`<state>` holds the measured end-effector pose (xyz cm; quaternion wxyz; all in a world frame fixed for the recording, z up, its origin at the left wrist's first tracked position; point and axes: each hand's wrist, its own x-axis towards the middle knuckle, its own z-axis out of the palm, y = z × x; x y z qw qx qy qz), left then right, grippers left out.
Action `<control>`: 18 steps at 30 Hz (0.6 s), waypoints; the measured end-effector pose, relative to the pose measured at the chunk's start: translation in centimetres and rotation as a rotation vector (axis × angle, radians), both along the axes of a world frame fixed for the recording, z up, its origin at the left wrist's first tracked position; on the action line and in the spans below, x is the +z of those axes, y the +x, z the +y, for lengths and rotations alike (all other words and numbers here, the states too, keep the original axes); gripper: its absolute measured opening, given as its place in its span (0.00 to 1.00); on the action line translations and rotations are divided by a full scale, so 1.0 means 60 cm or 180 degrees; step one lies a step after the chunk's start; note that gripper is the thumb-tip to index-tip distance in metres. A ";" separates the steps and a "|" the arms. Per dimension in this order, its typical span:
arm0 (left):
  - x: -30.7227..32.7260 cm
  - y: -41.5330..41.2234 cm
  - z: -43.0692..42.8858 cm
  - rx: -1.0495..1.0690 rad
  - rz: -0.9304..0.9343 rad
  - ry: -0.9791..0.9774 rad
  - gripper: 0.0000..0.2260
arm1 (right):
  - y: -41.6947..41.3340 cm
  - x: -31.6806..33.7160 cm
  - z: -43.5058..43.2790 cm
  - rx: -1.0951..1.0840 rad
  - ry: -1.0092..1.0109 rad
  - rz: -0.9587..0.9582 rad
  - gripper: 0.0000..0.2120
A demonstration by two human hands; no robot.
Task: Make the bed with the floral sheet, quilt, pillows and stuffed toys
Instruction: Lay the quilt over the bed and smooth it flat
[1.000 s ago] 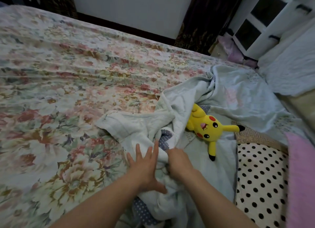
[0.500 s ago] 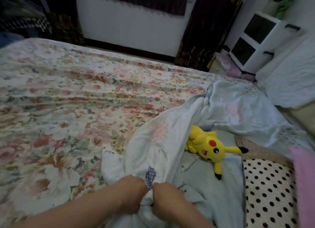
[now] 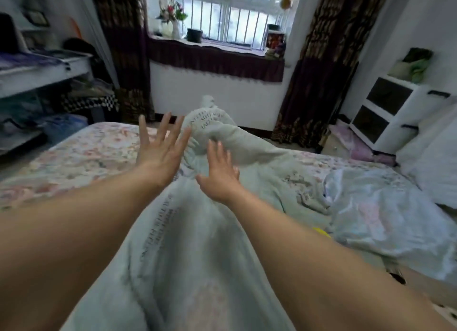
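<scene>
The pale green quilt is in mid-air, blurred, stretched from under my arms toward the far edge of the bed. My left hand is raised with its fingers spread and holds nothing. My right hand is open too, palm down just above the quilt. The floral sheet covers the mattress on the left. A sliver of the yellow stuffed toy shows under the quilt's fold at the right. A white pillow lies at the right edge.
A window with bars and dark curtains is beyond the bed. A white shelf unit stands at the right, a cluttered desk at the left. A polka-dot pillow peeks in at the bottom right corner.
Both hands gripped the bunched quilt before; now they have let go and opened, and the quilt is flung forward across the bed. The view has tipped up toward the window.
</scene>
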<state>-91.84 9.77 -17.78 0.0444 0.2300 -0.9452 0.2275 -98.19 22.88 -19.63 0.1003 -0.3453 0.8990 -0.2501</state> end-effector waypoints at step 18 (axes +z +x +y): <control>-0.225 0.253 0.075 -0.0609 -0.0982 0.0368 0.35 | 0.169 -0.190 0.102 0.0307 0.1200 -0.0089 0.49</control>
